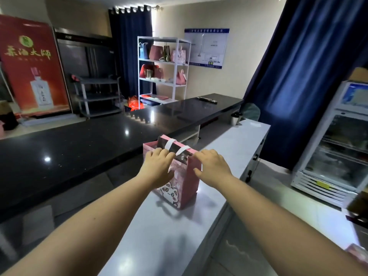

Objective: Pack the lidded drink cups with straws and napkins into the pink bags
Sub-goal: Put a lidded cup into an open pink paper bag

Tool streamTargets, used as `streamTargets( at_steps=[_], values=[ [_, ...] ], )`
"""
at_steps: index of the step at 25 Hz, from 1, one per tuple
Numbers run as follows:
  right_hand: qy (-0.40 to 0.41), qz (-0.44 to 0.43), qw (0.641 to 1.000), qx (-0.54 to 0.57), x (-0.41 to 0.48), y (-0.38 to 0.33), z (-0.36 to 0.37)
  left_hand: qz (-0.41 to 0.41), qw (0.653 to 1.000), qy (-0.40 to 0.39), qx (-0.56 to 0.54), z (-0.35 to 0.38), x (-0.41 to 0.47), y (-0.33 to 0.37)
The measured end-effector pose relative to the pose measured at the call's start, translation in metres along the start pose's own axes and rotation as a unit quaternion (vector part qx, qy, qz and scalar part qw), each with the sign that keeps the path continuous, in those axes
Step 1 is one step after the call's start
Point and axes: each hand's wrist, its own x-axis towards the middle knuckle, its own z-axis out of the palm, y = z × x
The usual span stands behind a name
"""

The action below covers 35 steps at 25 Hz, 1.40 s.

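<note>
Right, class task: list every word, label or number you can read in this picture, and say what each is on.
"大師": gold characters on the red poster, after two too blurred to tell.
The notice board on the wall: print too small to read.
The fridge sign: blurred.
The pink bag: cat picture, no readable words.

One view only, head-worn, wide-angle, straight lines bowed toward the edges. Sits above and behind the pink bag (185, 182), near it, facing forward and down. Beyond the bag: black counter (79, 148), then white shelf (162, 82) well back.
</note>
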Motion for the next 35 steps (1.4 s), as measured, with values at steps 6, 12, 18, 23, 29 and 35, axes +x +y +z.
streamTargets(
  at_steps=[6, 12, 18, 23, 29, 35],
  values=[
    [-0.054, 0.045, 0.997, 0.030, 0.052, -0.008, 0.089, -0.049, 0.999, 0.013, 0.011, 0.065, 0.030, -0.065],
    [0.029, 0.006, 0.992, 0.119, 0.064, 0.042, 0.118, -0.075, 0.997, 0.012, 0.001, 0.099, 0.056, -0.080],
    [0.044, -0.028, 0.990, 0.127, 0.086, 0.165, 0.120, -0.028, 0.998, 0.021, 0.052, 0.125, 0.111, -0.036],
    [0.044, 0.000, 0.991, 0.127, 0.105, 0.298, 0.099, 0.023, 0.996, 0.046, 0.072, 0.132, 0.213, 0.062],
    [0.088, 0.053, 0.991, 0.085, 0.120, 0.484, 0.062, 0.003, 0.995, 0.102, 0.011, 0.156, 0.376, 0.205],
    [0.147, 0.095, 0.983, 0.054, 0.146, 0.622, 0.055, -0.002, 0.991, 0.125, -0.048, 0.202, 0.498, 0.301]
  ],
)
